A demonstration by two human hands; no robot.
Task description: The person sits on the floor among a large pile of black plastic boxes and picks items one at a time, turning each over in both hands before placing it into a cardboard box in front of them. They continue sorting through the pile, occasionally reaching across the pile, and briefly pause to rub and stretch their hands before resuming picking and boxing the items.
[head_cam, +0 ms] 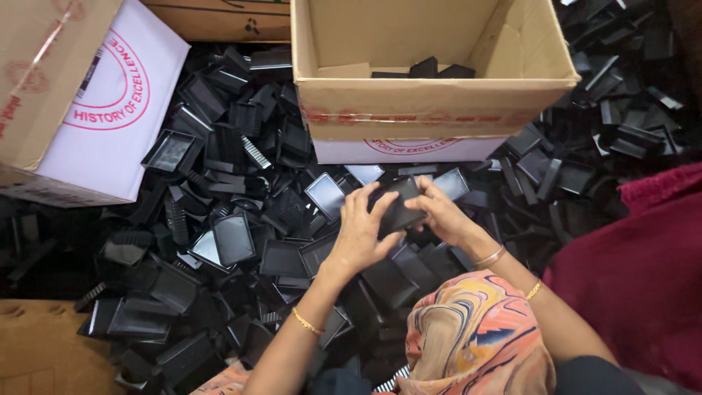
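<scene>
A wide heap of black plastic trays covers the floor below an open cardboard box — the step in hand looks like inspecting one piece — and both hands, left hand and right hand, clamp together on a black tray raised just above the heap.

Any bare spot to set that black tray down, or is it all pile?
Free: the floor of the open cardboard box, bare except for a few trays at its near wall. The floor between the boxes is crowded with the pile of black trays. Left hand and right hand hold a black tray above the pile.
</scene>
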